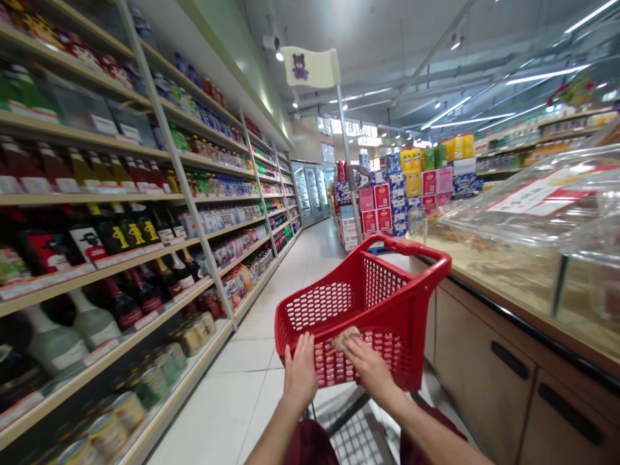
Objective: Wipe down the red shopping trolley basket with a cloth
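Observation:
A red plastic shopping basket (387,303) rides on a cart frame in front of me in a supermarket aisle. My left hand (300,371) rests with fingers over the basket's near rim. My right hand (368,365) is beside it at the same rim, fingers closed around a small pale, crumpled-looking item (345,337) held just over the edge. What that item is cannot be made out. The basket looks empty inside.
Tall shelves of bottles and jars (121,245) line the left. A counter with clear bulk-food bins (533,239) and wooden cabinets runs along the right. Stacked boxes (387,206) and fridges (310,190) stand at the aisle's far end. White floor tiles (271,323) stretch ahead.

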{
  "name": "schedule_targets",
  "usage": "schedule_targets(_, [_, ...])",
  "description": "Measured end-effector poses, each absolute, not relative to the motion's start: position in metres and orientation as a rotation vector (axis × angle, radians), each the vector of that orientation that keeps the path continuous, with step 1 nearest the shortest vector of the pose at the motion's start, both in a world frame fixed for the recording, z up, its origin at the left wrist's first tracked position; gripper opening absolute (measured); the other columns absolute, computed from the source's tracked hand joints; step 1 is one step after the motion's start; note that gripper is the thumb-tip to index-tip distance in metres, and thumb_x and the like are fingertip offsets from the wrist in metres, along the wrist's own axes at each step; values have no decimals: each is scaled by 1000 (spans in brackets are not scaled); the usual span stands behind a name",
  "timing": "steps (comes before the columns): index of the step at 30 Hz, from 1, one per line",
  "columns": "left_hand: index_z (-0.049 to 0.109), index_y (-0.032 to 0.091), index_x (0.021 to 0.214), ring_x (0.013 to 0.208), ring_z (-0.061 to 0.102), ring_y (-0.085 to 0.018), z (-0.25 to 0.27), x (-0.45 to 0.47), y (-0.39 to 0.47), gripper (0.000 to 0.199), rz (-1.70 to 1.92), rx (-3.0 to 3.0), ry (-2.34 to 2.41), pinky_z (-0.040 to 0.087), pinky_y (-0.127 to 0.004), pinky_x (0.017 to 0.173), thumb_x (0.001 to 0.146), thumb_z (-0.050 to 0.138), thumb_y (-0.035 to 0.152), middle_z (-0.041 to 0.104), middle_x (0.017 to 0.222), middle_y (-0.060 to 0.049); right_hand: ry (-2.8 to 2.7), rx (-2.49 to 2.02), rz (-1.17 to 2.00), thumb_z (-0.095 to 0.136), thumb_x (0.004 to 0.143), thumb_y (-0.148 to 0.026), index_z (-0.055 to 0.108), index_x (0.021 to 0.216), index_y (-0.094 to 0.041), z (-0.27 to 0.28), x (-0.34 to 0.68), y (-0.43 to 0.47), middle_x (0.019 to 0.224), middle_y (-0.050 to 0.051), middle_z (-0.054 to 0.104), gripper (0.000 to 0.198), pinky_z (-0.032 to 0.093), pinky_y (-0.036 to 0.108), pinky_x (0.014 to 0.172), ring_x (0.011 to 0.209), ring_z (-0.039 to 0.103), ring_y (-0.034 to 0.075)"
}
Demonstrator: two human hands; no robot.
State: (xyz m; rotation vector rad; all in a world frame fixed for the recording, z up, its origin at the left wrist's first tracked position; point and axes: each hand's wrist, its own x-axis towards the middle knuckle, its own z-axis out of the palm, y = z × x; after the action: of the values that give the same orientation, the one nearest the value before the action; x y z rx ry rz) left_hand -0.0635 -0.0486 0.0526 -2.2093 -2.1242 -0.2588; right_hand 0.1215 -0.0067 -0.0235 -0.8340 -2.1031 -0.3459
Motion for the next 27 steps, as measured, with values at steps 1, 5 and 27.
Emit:
schedule_targets(1, [26,14,130,128,20,-14,54,-62,-49,69,-236,-2209,-2121,7,-43,106,62,30,1,26,139,-5,-2137,-834,-345,36,80,-4,57,109,-24,-29,124,-10,110,2,60,41,42,29,92,111,47,13])
schedule_targets(5, [31,14,128,126,26,-15,57,-55,-48,61,-197,-2168,-2094,5,-45,105,68,27,6,32,136,-6,-2152,-858,-367,37,81,-6,57,109,-23,-27,136,-16,114,3,57,38,42,31,93,115,43,16])
schedule_targets(27, [25,10,131,128,21,-19,53,-5,-30,68,-131,-2257,-1858,7,-48,105,63,33,8,28,138,-9,-2201,-1085,-360,42,77,-6,59,106,-24,-28,209,-2,113,3,58,38,44,32,89,111,48,19])
